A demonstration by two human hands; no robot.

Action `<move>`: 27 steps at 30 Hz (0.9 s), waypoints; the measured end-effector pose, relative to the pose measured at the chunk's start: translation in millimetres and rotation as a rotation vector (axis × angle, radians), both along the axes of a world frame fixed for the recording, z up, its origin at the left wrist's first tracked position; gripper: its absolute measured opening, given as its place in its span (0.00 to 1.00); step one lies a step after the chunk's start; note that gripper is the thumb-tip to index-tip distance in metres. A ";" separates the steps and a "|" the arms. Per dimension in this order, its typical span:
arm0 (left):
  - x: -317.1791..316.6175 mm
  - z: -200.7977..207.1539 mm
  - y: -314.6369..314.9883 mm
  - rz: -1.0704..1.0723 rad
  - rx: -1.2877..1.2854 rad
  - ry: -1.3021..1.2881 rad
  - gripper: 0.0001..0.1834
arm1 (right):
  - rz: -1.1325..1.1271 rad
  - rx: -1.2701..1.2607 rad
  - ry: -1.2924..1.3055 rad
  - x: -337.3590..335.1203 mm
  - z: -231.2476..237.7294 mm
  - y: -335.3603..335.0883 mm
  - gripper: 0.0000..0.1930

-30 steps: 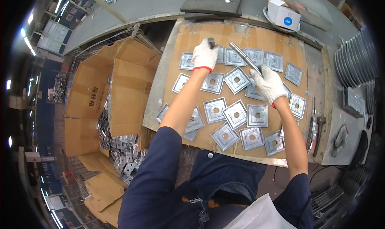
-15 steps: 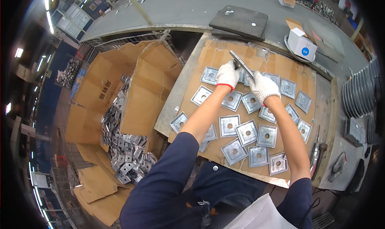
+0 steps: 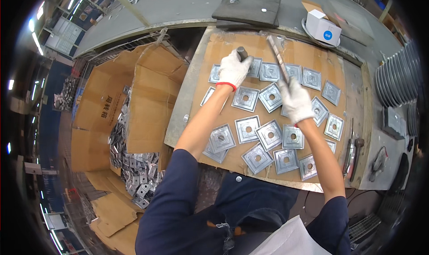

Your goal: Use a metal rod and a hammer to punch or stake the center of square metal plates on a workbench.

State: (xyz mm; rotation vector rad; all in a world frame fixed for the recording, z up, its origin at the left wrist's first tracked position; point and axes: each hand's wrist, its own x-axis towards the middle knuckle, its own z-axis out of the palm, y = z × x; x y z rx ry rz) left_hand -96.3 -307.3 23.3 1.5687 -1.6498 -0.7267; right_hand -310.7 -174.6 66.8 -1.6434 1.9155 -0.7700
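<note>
My left hand (image 3: pixel 234 69), in a white knit glove with a red cuff, is closed around a short dark cylinder (image 3: pixel 241 53) whose round top sticks up past the fingers. It stands over the far left of the cardboard-covered work surface (image 3: pixel 223 116), beside a square metal plate (image 3: pixel 254 67). My right hand (image 3: pixel 295 101), gloved too, grips a metal rod (image 3: pixel 277 56) that points away and up to the left, smeared by motion. Several square plates with stepped edges lie around both hands. A nearer plate (image 3: pixel 258 158) shows a centre hole; some holes are hidden under my hands.
On the left, a large cardboard box (image 3: pixel 154 107) in a wire cage holds many small metal parts (image 3: pixel 140 174). Dark flat pads (image 3: pixel 246 11) and a white box (image 3: pixel 322 29) lie beyond the surface. A hammer-like tool (image 3: pixel 357 147) and stacked grey discs (image 3: pixel 397 76) are at right.
My hands have moved apart: the left, with the dark cylinder, to the left, the right slightly nearer me. The rod has swung more upright. The whole view has shifted a little.
</note>
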 end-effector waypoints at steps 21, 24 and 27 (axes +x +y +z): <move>-48.1 -1.1 5.3 -0.066 0.030 0.129 0.18 | -0.052 0.102 -0.016 -67.8 -35.1 10.9 0.29; -74.6 -10.4 5.3 -0.086 0.017 0.012 0.20 | -0.069 0.139 0.022 -87.1 -38.2 21.8 0.29; -84.4 -20.5 5.2 -0.056 -0.022 -0.091 0.24 | -0.060 0.174 0.021 -102.0 -39.9 35.7 0.29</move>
